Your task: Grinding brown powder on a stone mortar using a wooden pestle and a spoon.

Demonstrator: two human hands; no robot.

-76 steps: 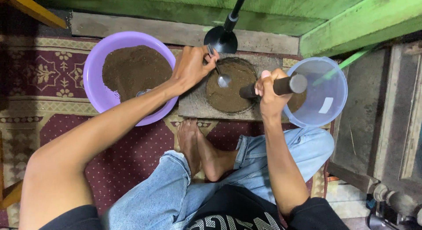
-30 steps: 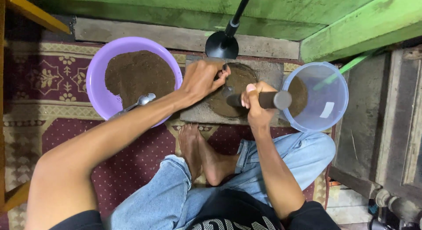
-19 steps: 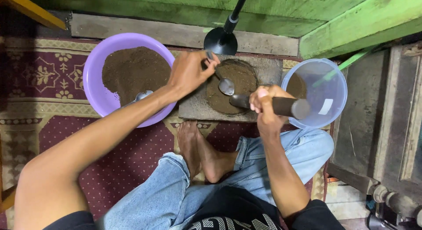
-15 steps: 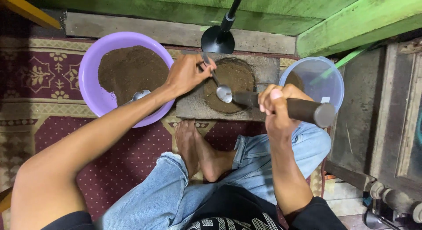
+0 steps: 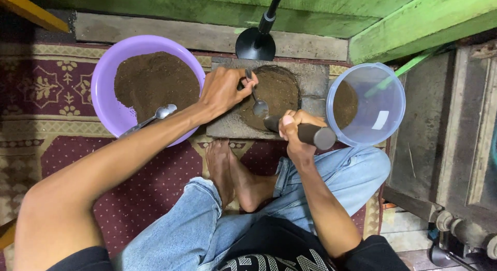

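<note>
Since half a second ago, right hand (image 5: 296, 132) has drawn the dark cylindrical pestle (image 5: 305, 133) in, fingers wrapped tight round it, tip at the stone mortar slab's (image 5: 228, 127) edge. Left hand (image 5: 223, 92) pinches a small metal spoon (image 5: 257, 100), bowl over brown powder (image 5: 277, 92) in the hollow. Beyond: purple plastic basin (image 5: 106, 102), clear blue bucket (image 5: 383, 108).

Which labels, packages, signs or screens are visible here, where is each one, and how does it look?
Label: a small white rectangle on the wall of the clear bluish tub, at the right beside the stone slab; too small to read.
Print: pale lettering on the person's black shirt, bottom edge of the view.
No packages, signs or screens are visible.
</note>
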